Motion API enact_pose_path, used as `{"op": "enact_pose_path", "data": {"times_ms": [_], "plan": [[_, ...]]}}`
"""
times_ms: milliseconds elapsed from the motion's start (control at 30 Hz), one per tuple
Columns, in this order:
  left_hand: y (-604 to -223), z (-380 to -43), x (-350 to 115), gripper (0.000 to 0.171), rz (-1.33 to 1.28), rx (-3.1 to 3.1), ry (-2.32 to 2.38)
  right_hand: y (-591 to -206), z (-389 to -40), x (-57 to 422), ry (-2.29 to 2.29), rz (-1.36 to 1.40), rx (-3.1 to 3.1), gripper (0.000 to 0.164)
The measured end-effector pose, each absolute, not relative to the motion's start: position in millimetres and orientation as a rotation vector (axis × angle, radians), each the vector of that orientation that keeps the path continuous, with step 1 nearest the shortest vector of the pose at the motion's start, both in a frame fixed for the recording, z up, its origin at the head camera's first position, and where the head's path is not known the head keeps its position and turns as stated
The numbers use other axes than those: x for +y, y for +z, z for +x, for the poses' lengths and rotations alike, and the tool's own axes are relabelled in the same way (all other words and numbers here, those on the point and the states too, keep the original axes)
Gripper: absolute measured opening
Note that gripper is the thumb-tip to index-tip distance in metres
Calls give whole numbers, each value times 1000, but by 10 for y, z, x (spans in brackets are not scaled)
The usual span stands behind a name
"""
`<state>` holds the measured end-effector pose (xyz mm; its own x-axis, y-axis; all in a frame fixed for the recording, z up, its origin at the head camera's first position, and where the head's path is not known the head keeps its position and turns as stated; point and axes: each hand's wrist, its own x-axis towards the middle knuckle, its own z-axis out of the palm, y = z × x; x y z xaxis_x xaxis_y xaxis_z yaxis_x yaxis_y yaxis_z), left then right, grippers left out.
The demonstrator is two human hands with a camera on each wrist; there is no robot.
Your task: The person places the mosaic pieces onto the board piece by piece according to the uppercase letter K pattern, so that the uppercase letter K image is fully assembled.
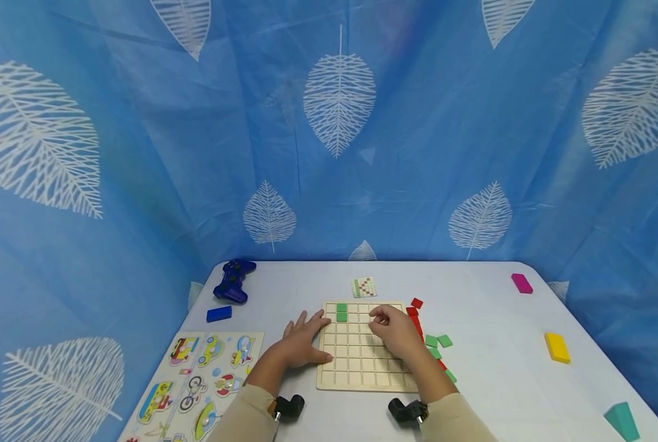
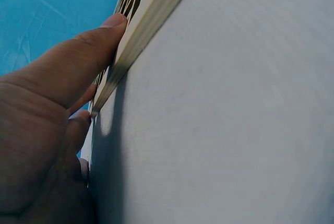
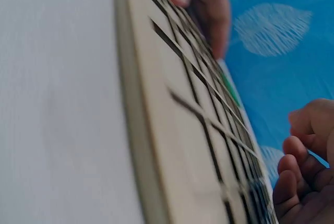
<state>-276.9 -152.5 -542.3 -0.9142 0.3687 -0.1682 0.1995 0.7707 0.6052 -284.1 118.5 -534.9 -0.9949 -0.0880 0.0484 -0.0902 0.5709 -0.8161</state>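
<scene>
A square wooden grid board (image 1: 366, 388) lies on the table with two green tiles (image 1: 342, 317) in its upper left squares, one below the other. My left hand (image 1: 302, 344) rests along the board's left side, its fingers spread. In the left wrist view, the thumb (image 2: 91, 51) presses on the board's edge (image 2: 151, 23). Above the board's right half is my right hand (image 1: 393, 330), fingers curled inward. In the right wrist view, these fingers (image 3: 300, 179) hover off the grid, and no tile shows between them. Thumb and forefinger overlap there, hiding what lies between.
Red tiles (image 1: 412, 312) and green tiles (image 1: 445, 341) lie along the board's right side. A pattern card (image 1: 364, 287) is behind the board. To the left are a picture puzzle (image 1: 218, 368), a blue block (image 1: 219, 314) and a game controller (image 1: 232, 282). Yellow (image 1: 557, 347) and teal (image 1: 622, 421) blocks stand right.
</scene>
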Motion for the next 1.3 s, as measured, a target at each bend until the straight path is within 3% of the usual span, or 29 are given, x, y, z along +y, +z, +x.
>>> {"op": "enact_pose_path", "data": {"times_ms": [733,1300], "plan": [[-5409,-2766,-1530,90,437,2675,878,-5269,-2490,2480,1217,-249,-2905,40],[-5403,-2780,-1526,90,431,2673,853,-5427,-2530,2763,1176,-182,-3073,57]]}}
